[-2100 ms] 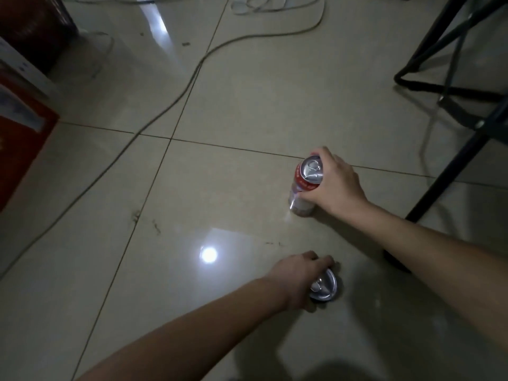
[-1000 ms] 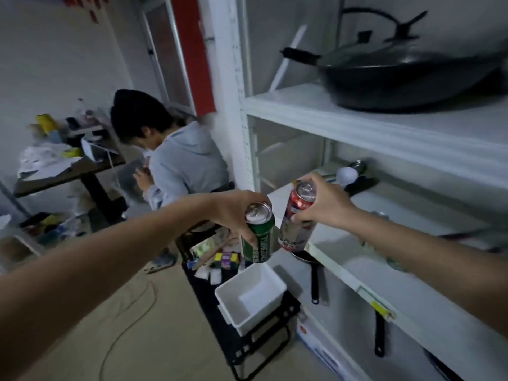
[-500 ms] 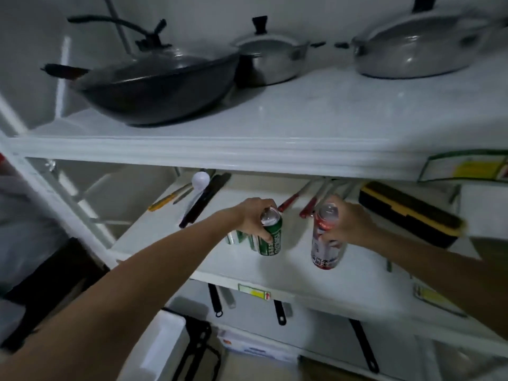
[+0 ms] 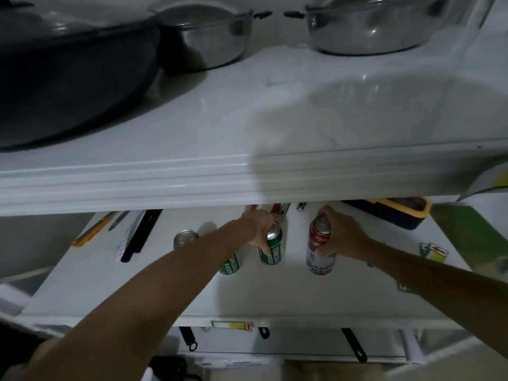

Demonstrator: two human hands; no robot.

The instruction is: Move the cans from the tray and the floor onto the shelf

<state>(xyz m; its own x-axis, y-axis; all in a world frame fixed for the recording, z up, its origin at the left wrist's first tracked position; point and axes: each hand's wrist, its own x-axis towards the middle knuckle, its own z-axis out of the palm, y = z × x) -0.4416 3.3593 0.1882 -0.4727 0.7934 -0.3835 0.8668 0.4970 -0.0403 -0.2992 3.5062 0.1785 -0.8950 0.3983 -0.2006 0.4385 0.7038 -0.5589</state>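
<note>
Both my hands reach into the middle level of a white shelf. My left hand grips a green can near its top; the can stands upright on the shelf board. My right hand is wrapped around a red and white can, also upright on the board, to the right of the green one. A second green can stands partly hidden behind my left forearm. Further left, a silver-topped can stands by itself.
The upper shelf board overhangs the cans and carries a black wok and two steel pots. Behind the cans lie kitchen tools and a yellow-edged black box. Pan handles hang below the shelf.
I picked both cans up off the floor, carried them to the shelf and brought them down onto the middle board. The view has come closer to the shelf.
</note>
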